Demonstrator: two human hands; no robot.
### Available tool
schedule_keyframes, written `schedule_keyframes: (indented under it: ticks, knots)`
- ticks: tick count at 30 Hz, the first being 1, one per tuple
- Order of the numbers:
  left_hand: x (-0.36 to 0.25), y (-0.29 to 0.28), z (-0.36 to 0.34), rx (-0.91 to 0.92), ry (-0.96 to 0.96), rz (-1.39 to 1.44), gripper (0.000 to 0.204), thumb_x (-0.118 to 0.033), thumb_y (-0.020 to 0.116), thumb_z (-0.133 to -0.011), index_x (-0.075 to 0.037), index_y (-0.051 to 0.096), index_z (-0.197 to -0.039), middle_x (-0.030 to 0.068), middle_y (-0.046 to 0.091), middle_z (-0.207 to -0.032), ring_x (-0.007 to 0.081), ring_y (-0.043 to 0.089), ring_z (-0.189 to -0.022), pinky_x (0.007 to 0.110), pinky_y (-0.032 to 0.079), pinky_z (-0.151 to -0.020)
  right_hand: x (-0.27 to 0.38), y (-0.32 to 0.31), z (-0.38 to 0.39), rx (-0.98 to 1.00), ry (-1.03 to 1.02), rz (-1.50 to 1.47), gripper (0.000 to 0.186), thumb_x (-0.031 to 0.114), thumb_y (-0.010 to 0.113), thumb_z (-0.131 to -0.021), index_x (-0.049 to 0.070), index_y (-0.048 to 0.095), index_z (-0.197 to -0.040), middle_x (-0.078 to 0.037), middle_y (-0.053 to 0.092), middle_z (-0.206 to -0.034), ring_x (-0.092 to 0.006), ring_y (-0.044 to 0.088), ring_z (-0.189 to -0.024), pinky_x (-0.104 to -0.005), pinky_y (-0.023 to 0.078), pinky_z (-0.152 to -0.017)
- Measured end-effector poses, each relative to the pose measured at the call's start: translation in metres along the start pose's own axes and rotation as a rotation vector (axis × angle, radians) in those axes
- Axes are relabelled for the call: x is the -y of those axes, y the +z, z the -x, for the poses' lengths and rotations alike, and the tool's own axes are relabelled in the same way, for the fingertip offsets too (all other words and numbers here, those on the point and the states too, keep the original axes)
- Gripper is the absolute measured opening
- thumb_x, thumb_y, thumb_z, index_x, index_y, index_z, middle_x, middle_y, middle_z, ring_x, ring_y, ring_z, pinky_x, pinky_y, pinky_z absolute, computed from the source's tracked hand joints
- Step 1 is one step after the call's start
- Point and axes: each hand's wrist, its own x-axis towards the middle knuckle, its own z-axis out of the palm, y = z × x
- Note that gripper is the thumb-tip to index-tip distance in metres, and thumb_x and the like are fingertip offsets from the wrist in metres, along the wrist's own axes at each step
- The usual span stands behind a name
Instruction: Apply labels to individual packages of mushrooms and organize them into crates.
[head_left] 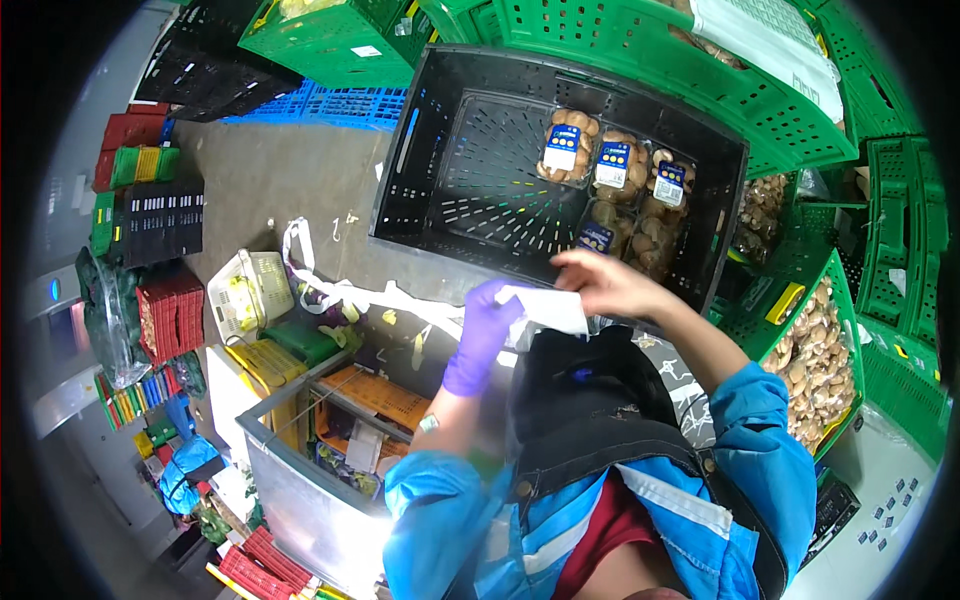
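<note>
My left hand, in a purple glove, is closed on a white label strip in front of my body. A long crumpled white tail of it trails off to the left. My bare right hand is at the strip's right end, index finger stretched out and fingers apart; whether the thumb touches the strip is hard to tell. Just beyond is a black crate. On its right side lie several clear packs of brown mushrooms, including one pack with a blue and white label.
Green crates stand along the far side and right, one filled with loose mushrooms. A metal-edged bin is at my left, near a cream basket. Red crates stand farther left. Scraps litter the floor.
</note>
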Motion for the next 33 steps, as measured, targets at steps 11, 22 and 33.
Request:
schedule_keyframes:
  ticks: [11, 22, 33]
  knots:
    - [-0.030, 0.038, -0.015, 0.352, 0.814, -0.956, 0.069, -0.013, 0.070, -0.066, -0.003, 0.042, -0.128, 0.0179, 0.041, -0.131, 0.0321, 0.036, -0.124, 0.045, 0.025, -0.103, 0.001, 0.028, 0.055, -0.401, 0.056, -0.224, 0.016, 0.010, 0.067, -0.078, -0.001, 0.064, -0.090, -0.003, 0.064, -0.076, -0.0058, 0.056, -0.064, -0.0203, 0.044, -0.057]
    - [0.024, 0.092, -0.005, 0.450, -0.257, 0.004, 0.020, -0.008, 0.065, -0.079, 0.000, 0.060, -0.096, 0.0054, 0.063, -0.089, 0.0107, 0.059, -0.082, 0.025, 0.049, -0.071, 0.021, 0.030, 0.110, -0.614, -0.026, 0.418, 0.017, 0.011, 0.071, -0.071, 0.002, 0.065, -0.083, -0.009, 0.061, -0.073, -0.0144, 0.060, -0.060, -0.0252, 0.046, -0.053]
    - [0.043, 0.011, -0.009, 0.332, 0.116, -0.414, 0.018, -0.012, 0.069, -0.073, 0.002, 0.061, -0.082, 0.0068, 0.062, -0.082, 0.0113, 0.055, -0.075, 0.025, 0.043, -0.069, -0.044, -0.106, 0.066, -1.073, 0.242, 0.243, 0.047, 0.012, 0.073, -0.063, 0.003, 0.051, -0.103, -0.011, 0.060, -0.090, -0.0198, 0.058, -0.083, -0.0303, 0.046, -0.076]
